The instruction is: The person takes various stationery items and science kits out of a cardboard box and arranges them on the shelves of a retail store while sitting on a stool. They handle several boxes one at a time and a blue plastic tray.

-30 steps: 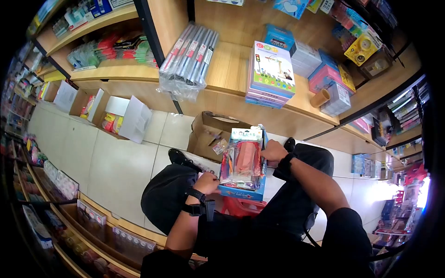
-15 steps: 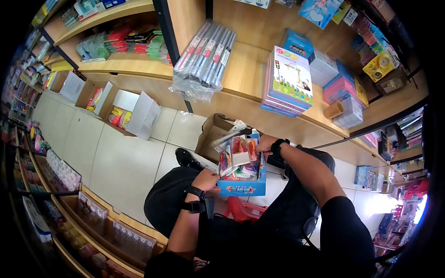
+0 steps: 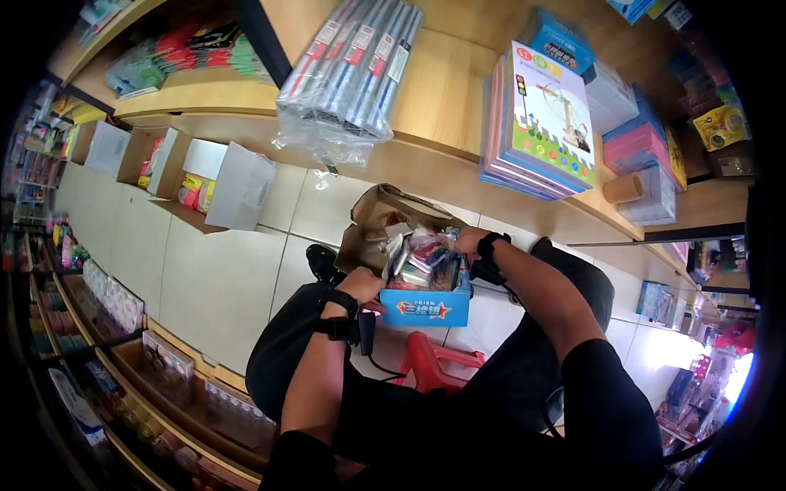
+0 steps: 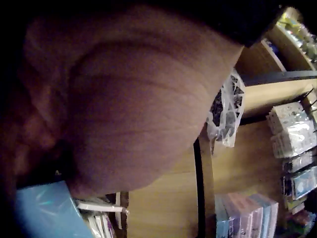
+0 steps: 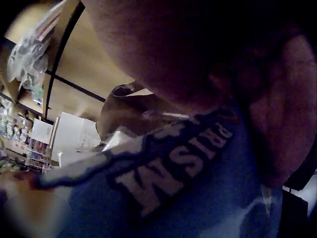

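Observation:
A blue box (image 3: 426, 308) filled with plastic-wrapped packets (image 3: 424, 255) leans away from the person, over the near side of an open brown carton (image 3: 357, 242). My left hand (image 3: 362, 286) grips the box's left side, and my right hand (image 3: 469, 242) holds its far right edge. Some packets lie inside the carton. The left wrist view has the left hand (image 4: 133, 109) filling much of the picture above a blue corner of the box (image 4: 47, 208). Close up in the right wrist view, the right hand (image 5: 285, 99) holds the box panel (image 5: 223, 183) lettered PRISM.
Beyond the carton stands a wooden shelf (image 3: 442, 90) with wrapped tubes (image 3: 352, 65) and stacked books (image 3: 544, 114). Open cartons (image 3: 241, 188) line the floor at left. A red stool (image 3: 426, 364) stands between the person's legs. More goods shelves are at both sides.
The blue box has tipped away from the person, so its printed front faces up more. Its packets have shifted toward the carton, some into it. Both hands stay on the box.

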Available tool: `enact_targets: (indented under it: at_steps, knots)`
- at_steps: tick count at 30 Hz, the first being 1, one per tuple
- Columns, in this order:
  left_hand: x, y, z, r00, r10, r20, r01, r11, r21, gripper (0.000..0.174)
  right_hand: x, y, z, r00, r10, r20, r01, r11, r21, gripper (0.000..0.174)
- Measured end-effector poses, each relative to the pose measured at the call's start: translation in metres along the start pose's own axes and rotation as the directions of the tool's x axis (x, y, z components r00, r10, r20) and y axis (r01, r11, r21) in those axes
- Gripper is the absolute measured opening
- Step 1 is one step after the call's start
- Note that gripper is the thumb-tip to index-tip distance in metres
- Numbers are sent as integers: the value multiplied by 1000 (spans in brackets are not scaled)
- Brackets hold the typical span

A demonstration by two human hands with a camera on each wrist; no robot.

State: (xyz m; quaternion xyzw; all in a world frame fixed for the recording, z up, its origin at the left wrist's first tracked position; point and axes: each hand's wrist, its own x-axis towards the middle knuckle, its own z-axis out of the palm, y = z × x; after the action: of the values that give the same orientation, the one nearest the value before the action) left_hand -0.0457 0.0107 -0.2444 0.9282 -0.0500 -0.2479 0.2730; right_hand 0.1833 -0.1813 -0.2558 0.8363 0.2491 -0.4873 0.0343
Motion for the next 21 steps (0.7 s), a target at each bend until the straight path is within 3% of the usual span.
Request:
enact_targets:
  at_steps: [1, 2, 3, 5, 6, 7, 8, 9, 10, 11, 12, 13, 14, 15, 16, 17, 18, 20, 21]
  knots:
    - [4, -5, 6, 983, -179, 40, 180, 895, -408, 23, 7, 3, 1, 994, -110, 26, 111, 993, -45, 27]
    - [9, -12, 10, 983, -177, 51, 183, 895, -407, 23, 13, 6, 2, 974, -218, 55, 223, 971, -86, 25]
    - [13, -15, 4, 983, -144, 115, 179, 896, -407, 25, 20, 10, 6, 975, -216, 59, 220, 973, -75, 25]
    - [21, -16, -6, 977, -107, 185, 175, 898, -403, 27, 33, 17, 14, 876, -473, 92, 464, 778, -423, 25]
    - [25, -15, -11, 975, -124, 182, 168, 953, -252, 23, 33, 15, 15, 878, -471, 92, 463, 783, -414, 25]
    - [29, -16, -12, 975, -139, 173, 156, 983, -94, 19, 29, 8, 13, 960, -279, -26, 271, 948, -168, 21]
    - [35, -21, -6, 974, -135, 183, 154, 984, -94, 19, 27, 5, 13, 996, -48, -80, 57, 992, 111, 18]
    - [41, -32, 5, 935, -299, 190, 346, 885, -312, 20, 48, 11, 23, 996, -19, -87, 22, 999, 30, 16]
    - [44, -40, 11, 863, -448, 233, 501, 703, -505, 21, 62, 20, 33, 996, -17, -83, 20, 999, 35, 16]
    - [42, -41, 7, 919, -364, 150, 391, 884, -255, 23, 72, 30, 42, 975, -146, -167, 147, 989, -3, 16]
    - [39, -34, 4, 919, -363, 153, 391, 886, -250, 23, 76, 36, 46, 930, -273, -247, 269, 962, -51, 16]
    - [36, -19, -4, 860, -503, -90, 476, 852, -217, 31, 55, 29, 27, 908, -401, -121, 369, 903, -221, 26]
    - [32, -4, -12, 733, -594, -331, 558, 804, -206, 38, 43, 23, 19, 907, -401, -125, 370, 904, -216, 26]
    - [31, 27, -42, 676, -662, -323, 599, 749, -282, 37, 34, 20, 15, 994, -95, -62, 111, 930, 352, 31]
    - [29, 45, -49, 719, -509, -474, 451, 860, -238, 45, 27, 19, 12, 977, 137, 164, -214, 600, 771, 37]
    - [26, 61, -50, 722, -334, -605, 295, 941, -167, 55, 18, 19, 11, 977, 137, 165, -215, 596, 774, 37]
    - [22, 82, -50, 724, -331, -605, 294, 942, -164, 55, 10, 19, 8, 979, 129, 156, -201, 549, 812, 41]
    - [13, 120, -45, 862, -169, -477, 140, 985, -96, 77, -2, 22, 4, 984, 118, 137, -178, 495, 851, 45]
    - [12, 127, -39, 863, -159, -480, 135, 987, -85, 77, -9, 26, 2, 987, 96, 125, -156, 478, 864, 45]
